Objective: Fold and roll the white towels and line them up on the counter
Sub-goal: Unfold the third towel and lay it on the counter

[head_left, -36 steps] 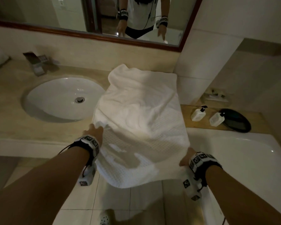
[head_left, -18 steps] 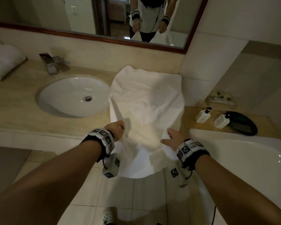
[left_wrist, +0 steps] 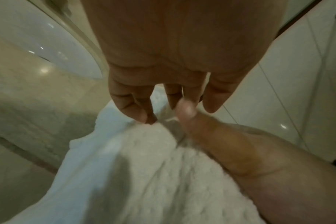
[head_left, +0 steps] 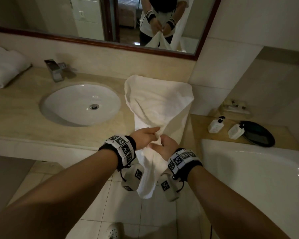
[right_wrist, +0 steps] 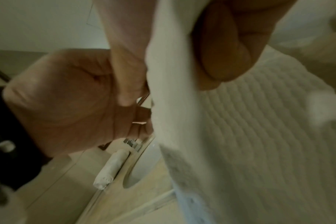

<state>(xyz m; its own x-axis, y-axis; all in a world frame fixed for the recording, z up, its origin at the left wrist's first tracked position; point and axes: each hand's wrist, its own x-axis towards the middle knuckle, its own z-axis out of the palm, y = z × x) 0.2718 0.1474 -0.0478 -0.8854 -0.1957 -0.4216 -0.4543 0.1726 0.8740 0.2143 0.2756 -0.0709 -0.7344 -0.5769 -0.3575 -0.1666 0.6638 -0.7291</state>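
At the far left of the beige stone tabletop, a stack of folded white towels rests against the wall. To its right stands a square metal faucet behind an oval white sink. A rolled white towel lies on the tabletop beside the sink rim, seen in the right wrist view. Right of the sink, a white towel is spread with its far end flat on the tabletop against the wall, narrowing toward the front edge where both hands meet above it. The left hand reaches in from the left, its fingers curled and pinching a corner of the towel. The right hand touches it from the right; its thumb and fingers are pressed together on the gathered cloth. Below the two hands, the near part of the towel hangs in a loose bunch between the wrists, down past the tabletop edge and above the tiled floor. Each wrist wears a black band with square black-and-white markers. Further right, on a lower ledge, stand two white pump bottles, then a dark round tray. A white bathtub fills the lower right. Above the tabletop, a wood-framed mirror reflects the person holding the towel.
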